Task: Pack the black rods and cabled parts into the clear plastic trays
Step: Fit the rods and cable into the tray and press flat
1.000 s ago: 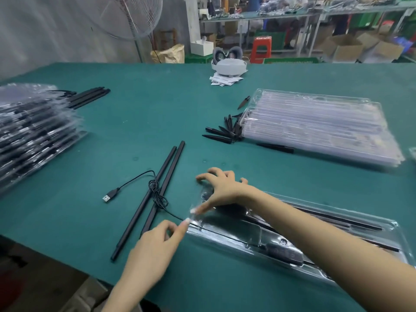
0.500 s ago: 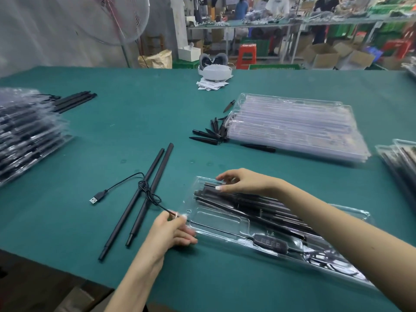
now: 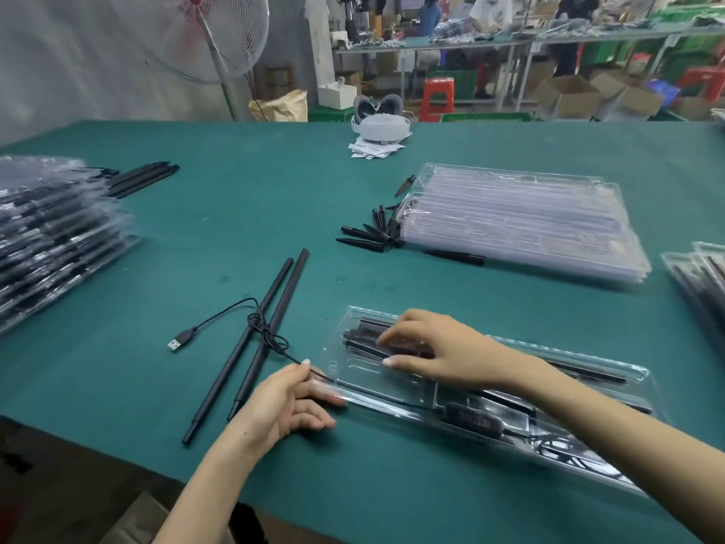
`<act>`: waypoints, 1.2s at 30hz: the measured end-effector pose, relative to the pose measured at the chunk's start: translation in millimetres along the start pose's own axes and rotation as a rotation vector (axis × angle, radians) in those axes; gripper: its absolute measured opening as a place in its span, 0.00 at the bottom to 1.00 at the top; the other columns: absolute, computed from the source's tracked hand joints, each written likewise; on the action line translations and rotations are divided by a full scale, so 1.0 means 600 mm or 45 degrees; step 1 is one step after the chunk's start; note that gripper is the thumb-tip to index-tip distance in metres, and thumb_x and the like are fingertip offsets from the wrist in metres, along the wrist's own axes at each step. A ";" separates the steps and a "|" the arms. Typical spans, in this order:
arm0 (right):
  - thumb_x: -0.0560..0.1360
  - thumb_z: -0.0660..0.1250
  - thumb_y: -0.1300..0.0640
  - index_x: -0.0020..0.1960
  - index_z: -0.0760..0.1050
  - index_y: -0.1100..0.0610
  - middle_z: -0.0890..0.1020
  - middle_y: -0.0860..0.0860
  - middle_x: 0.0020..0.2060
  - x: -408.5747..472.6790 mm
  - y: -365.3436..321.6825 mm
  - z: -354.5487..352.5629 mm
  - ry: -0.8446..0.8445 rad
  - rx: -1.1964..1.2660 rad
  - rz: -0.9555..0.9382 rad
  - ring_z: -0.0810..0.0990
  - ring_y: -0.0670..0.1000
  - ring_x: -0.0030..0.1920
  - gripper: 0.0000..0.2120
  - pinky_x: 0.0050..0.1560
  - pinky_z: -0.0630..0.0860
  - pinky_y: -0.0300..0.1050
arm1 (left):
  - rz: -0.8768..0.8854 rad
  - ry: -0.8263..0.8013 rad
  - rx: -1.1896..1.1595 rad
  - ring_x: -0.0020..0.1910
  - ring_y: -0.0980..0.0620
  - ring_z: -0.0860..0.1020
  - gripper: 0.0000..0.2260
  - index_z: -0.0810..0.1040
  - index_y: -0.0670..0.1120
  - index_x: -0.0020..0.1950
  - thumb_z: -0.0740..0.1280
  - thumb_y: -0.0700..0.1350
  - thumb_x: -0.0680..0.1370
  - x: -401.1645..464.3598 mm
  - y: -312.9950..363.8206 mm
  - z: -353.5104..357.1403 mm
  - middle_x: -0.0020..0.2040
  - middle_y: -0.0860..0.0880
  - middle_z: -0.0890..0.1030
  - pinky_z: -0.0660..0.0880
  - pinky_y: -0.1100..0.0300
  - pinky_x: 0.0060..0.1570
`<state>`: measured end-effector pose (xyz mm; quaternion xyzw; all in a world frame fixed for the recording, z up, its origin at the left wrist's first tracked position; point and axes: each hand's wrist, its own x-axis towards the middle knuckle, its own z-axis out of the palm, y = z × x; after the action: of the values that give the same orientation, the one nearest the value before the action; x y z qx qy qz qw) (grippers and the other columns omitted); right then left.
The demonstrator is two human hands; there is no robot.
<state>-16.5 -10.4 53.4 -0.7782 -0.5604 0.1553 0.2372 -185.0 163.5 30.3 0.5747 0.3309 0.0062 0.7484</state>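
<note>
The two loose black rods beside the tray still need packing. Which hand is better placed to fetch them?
Left. The left hand lies at the tray's left end, pinching the thin cable, right beside the two rods. The right hand rests inside the tray, farther off.

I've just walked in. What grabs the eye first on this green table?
Two bare hands work at a clear plastic tray near the front edge: the left hand pinches a thin black cable, the right hand rests on the tray. Two long black rods lie left of it, stacked empty trays behind.
</note>
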 end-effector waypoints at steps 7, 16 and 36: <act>0.76 0.58 0.35 0.68 0.67 0.48 0.74 0.46 0.54 -0.006 -0.080 0.064 0.141 -0.437 -0.166 0.73 0.48 0.55 0.26 0.50 0.71 0.45 | 0.098 -0.045 0.035 0.24 0.49 0.77 0.12 0.70 0.38 0.50 0.54 0.46 0.83 0.000 -0.010 -0.005 0.42 0.37 0.84 0.73 0.65 0.23; 0.79 0.62 0.53 0.50 0.78 0.57 0.78 0.51 0.42 0.016 -0.093 0.090 0.294 -0.367 -0.307 0.79 0.52 0.45 0.10 0.34 0.70 0.43 | 0.235 -0.009 0.119 0.18 0.53 0.70 0.09 0.69 0.37 0.48 0.53 0.39 0.83 -0.010 -0.021 -0.007 0.39 0.41 0.82 0.63 0.67 0.18; 0.80 0.61 0.54 0.51 0.76 0.56 0.76 0.48 0.44 0.024 -0.088 0.090 0.482 -0.270 -0.210 0.74 0.48 0.45 0.08 0.34 0.69 0.44 | 0.431 0.357 -0.057 0.21 0.52 0.69 0.09 0.71 0.40 0.41 0.61 0.41 0.80 -0.004 -0.050 -0.006 0.28 0.49 0.77 0.64 0.67 0.20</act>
<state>-81.4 27.5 37.3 -0.7657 -0.5807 -0.0731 0.2667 -199.9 155.7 5.4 0.5987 0.3301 0.2189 0.6961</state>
